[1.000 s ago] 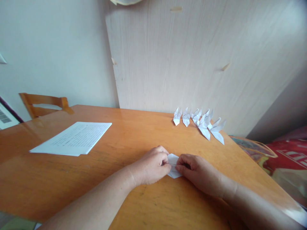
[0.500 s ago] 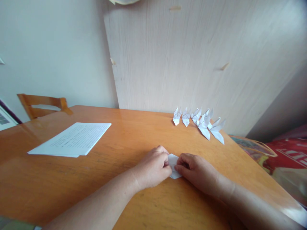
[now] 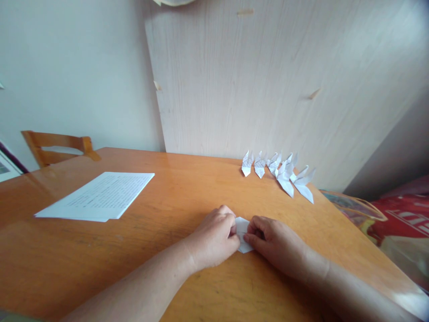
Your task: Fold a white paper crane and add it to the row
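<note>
Pinching ppr (image 3: 241,228); LH (image 3: 216,237), RH (image 3: 276,243) grip: opp. sides; pointing near/far, long axis unclear

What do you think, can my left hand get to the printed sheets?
Probably yes: only tabletop shows between your left hand and the printed sheets, though that hand would likely have to leave the folded paper first.

Small folded paper (image 3: 241,227): white. Paper stack (image 3: 107,192): white, dark rows of print. Paper figures (image 3: 284,180): white, some with grey marks. Counter (image 3: 187,188): orange-brown, darker streaks. Board (image 3: 228,89): pale greyish, fine wood grain. Chair (image 3: 60,139): orange-brown.
</note>
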Available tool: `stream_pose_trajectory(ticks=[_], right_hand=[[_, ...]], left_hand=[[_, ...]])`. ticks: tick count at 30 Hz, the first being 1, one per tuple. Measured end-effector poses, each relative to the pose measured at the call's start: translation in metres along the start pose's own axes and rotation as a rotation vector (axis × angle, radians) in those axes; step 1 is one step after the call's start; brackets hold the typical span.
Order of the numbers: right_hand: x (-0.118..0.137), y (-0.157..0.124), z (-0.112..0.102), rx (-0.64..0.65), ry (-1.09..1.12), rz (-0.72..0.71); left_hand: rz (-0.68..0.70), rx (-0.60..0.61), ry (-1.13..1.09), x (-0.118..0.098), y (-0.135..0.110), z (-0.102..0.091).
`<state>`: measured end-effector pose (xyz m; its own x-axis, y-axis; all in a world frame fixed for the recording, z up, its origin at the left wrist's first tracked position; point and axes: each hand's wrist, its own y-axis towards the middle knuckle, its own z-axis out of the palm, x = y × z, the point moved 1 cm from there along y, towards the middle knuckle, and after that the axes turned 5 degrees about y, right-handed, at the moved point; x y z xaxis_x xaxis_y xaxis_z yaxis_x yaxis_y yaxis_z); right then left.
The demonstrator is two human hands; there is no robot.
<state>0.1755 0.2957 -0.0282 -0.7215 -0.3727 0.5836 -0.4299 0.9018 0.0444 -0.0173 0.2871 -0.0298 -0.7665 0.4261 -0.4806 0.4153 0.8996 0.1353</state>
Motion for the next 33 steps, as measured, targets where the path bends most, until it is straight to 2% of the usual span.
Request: stream_pose_trajectory(ticks=[14,28,33], right_hand=[[-0.004,0.000,0.001,0.005,0.004,0.008],[-0.002,0.001,-0.002,0.032,-0.012,-0.003],[-0.003,0.000,-0.002,0.018,-0.015,-0.020]], left_hand=[[0.014,0.024,-0.077,0.007,0.000,-0.003],[0.011,0.082,-0.078,0.001,-0.003,-0.011],[0.052,0.079,-0.077,0.000,-0.002,-0.012]])
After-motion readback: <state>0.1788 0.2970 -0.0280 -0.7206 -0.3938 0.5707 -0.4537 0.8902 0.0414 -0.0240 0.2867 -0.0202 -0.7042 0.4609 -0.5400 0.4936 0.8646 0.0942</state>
